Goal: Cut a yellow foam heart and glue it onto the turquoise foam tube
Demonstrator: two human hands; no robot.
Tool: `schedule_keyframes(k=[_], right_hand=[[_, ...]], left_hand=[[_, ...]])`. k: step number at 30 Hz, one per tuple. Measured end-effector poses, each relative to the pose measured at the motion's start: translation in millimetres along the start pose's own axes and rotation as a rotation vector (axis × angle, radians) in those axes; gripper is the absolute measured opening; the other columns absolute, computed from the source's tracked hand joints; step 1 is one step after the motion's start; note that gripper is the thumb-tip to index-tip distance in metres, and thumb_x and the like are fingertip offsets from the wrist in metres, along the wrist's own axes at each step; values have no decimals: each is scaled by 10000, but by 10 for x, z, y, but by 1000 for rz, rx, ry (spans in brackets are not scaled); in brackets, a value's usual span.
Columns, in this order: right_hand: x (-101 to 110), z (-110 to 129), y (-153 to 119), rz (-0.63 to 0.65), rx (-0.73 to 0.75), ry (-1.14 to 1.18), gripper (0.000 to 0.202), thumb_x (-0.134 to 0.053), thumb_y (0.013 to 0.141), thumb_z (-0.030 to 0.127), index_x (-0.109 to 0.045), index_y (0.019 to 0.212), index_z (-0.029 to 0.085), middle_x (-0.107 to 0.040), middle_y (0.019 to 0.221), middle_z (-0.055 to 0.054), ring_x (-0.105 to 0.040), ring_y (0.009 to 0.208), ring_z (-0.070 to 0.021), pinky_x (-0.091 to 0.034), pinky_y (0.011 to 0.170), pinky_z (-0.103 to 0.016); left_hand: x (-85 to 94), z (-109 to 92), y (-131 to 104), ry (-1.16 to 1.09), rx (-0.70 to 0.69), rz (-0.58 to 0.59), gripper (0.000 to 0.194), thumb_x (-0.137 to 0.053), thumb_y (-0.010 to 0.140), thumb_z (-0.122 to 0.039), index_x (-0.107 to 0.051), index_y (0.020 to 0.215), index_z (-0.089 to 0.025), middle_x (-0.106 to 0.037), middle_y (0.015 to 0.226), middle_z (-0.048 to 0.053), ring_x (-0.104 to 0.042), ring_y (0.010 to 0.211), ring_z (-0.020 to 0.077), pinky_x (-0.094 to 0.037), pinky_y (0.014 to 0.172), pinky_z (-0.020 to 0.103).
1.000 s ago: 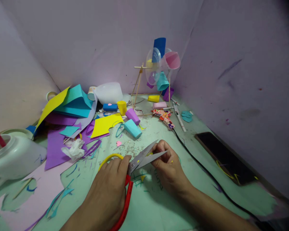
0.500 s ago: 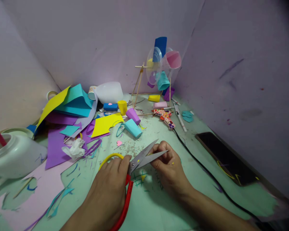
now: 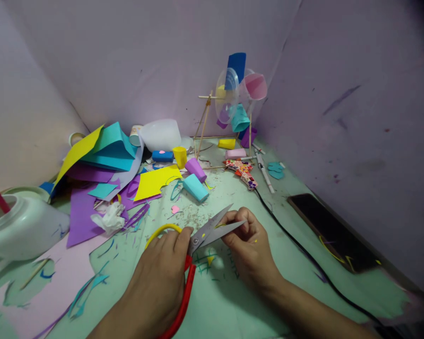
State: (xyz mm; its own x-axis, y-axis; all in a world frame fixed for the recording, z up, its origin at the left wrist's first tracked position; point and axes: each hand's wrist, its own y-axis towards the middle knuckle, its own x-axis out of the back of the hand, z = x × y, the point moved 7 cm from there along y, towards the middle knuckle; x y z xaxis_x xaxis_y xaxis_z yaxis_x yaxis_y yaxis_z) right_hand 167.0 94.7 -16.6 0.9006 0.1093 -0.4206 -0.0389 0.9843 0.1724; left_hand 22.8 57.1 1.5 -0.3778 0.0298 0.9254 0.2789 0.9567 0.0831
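Observation:
My left hand (image 3: 164, 268) is wrapped round the handles of a pair of scissors (image 3: 212, 230), one handle yellow and one red. The metal blades stand apart and point up and to the right. At their tips, my right hand (image 3: 249, 242) pinches a small yellow piece of paper (image 3: 219, 225), mostly hidden by the fingers and blades. Tiny yellow bits cling to a blade and to the right hand. Below the blades, a yellow scrap (image 3: 210, 261) lies on the green table cover (image 3: 229, 301) beside green pen lines.
Coloured sheets (image 3: 157, 181), paper cups (image 3: 195, 188) and trimmings spread behind and left. At the back stands a stick frame with a cup wheel (image 3: 227, 96). A patterned glue gun (image 3: 240, 170) trails a black cord; a phone (image 3: 325, 230) lies right, a white jug (image 3: 24, 230) left.
Hardly anything differs. The view has shifted very slightly; both hands keep their places and the scissor blades stay apart.

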Motion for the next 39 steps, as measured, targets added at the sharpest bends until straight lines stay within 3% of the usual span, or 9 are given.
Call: schedule_keyframes(k=[17,39], right_hand=[[-1,-21,-7,30,21,31,304,-633,750,99,-362,688,222,-581,751,30,-508,680,-130,-406,613,-254],[-1,-27,-12,34,38,25,314,-641,746,104,-358,677,223,-598,748,30,-527,676,-135,-418,614,-261]], left_hand=[[-23,-15,1,63,-4,99,422,-368,815,-127,-449,1224,-195,-598,1000,105,-559,915,242,-446,798,410],[-41,-2,8,118,-11,91,426,-368,820,-91,-451,1229,-179,-606,1015,116,-571,951,246,-461,830,434]])
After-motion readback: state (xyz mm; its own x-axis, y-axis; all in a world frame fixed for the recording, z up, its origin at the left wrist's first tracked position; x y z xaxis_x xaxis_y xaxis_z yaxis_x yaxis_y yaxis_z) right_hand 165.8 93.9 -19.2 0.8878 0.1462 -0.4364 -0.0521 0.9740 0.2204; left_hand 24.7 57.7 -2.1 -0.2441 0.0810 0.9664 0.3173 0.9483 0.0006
